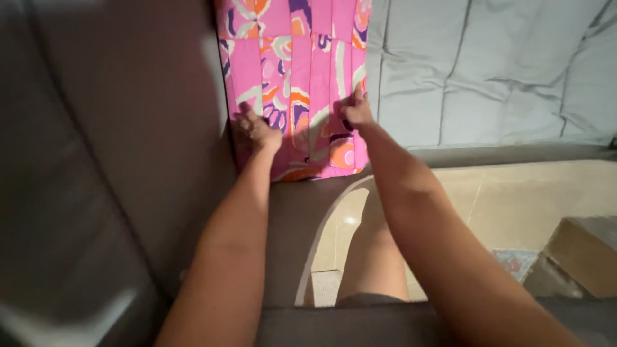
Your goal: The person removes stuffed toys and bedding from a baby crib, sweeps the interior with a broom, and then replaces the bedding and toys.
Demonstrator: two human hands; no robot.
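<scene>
support: grey sofa seat (450, 83) — on it: pink patterned garment (302, 71) — lying flat

Two hands show in the middle of the frame: the left hand (257, 132) and the right hand (355, 110), both lying on one pink patterned cloth (302, 77) at the upper centre. There is one grey sofa (488, 71) across the top and left, and one cardboard box (578, 254) at the lower right.

Far right: quilted grey padded cushion (501, 71). Left: smooth brown leather sofa surface (109, 160). Near right, below: glossy beige tiled floor (514, 199), with tan cardboard box (581, 257) at the right edge, small patterned mat (514, 262) beside it.
</scene>
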